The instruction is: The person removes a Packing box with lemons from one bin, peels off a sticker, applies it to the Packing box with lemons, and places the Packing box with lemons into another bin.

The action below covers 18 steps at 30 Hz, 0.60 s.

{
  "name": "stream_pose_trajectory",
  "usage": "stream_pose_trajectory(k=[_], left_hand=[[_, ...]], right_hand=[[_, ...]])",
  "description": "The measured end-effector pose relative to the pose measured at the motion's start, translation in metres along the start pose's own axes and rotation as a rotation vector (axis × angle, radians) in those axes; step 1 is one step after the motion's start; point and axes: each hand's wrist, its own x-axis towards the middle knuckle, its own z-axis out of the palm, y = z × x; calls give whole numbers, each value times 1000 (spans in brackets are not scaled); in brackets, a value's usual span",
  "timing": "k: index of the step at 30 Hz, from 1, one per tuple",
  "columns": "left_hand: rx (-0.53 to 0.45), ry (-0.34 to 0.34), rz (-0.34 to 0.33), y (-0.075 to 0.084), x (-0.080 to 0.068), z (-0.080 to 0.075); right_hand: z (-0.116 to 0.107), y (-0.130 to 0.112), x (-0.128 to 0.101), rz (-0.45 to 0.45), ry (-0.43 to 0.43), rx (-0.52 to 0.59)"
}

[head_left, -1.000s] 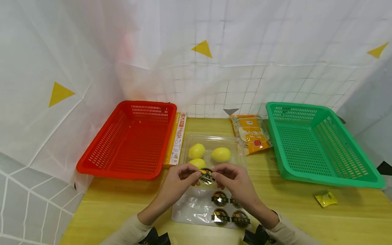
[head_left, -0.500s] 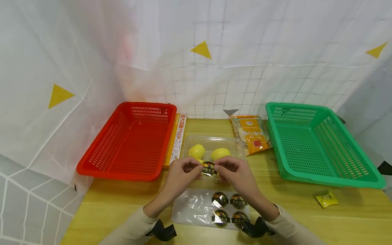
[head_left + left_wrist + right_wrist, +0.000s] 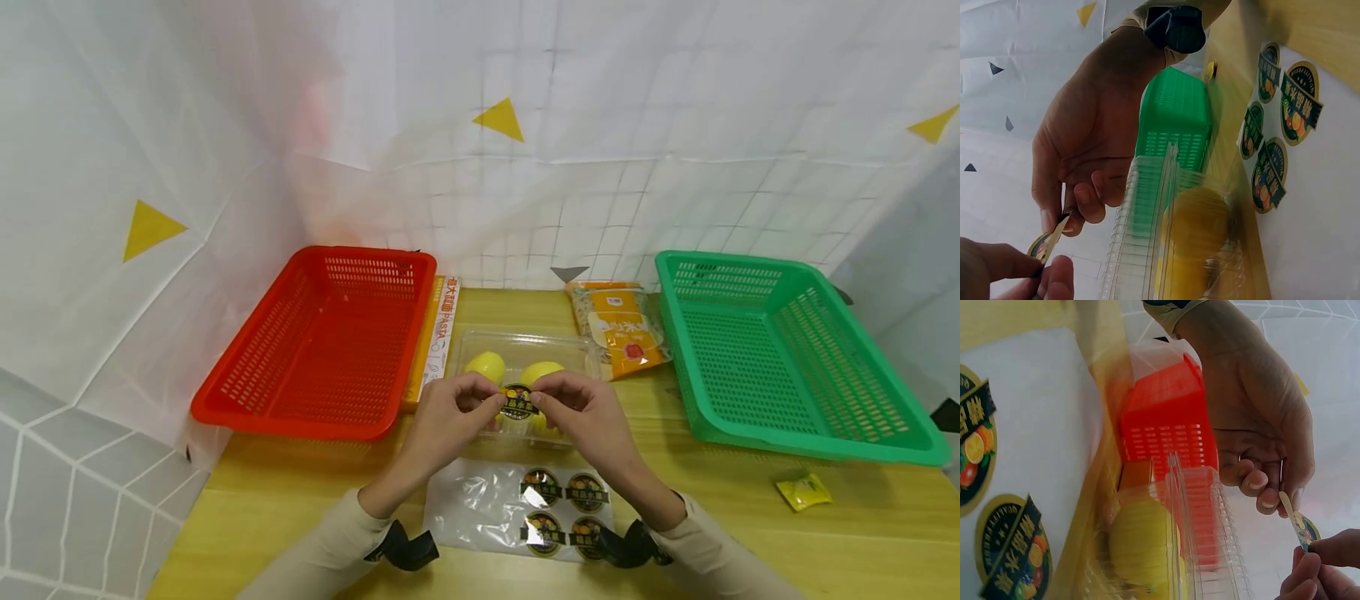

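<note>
Between my two hands a round black-and-gold sticker [image 3: 519,402] is stretched flat, fruit printed on its face. My left hand [image 3: 455,421] pinches its left edge with thumb and forefinger; my right hand [image 3: 588,421] pinches the right edge. In both wrist views the sticker is seen nearly edge-on, held by both hands. Just beyond and below it stands a clear plastic clamshell box [image 3: 517,340] holding several yellow lemons [image 3: 486,367], partly hidden by my hands. Nearer me lies a sticker sheet [image 3: 476,508], with several like stickers on its right half.
A red basket [image 3: 322,350] stands on the left beside a yellow pasta box [image 3: 435,342]. To the right are an orange-and-clear food bag [image 3: 624,329], a green basket [image 3: 757,358] and a small yellow packet [image 3: 804,492]. White sheeting rises behind the table.
Both hands have moved forward from over the sheet to over the clear box, carrying the sticker. It now faces my view more squarely, pulled flat between my fingers.
</note>
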Motion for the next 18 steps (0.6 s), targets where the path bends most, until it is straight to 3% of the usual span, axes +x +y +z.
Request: stream_pose_trajectory(k=[18], left_hand=[[77,-6,-2,-11,35,1]], right_hand=[[-12,7,32,-15,1,-110]])
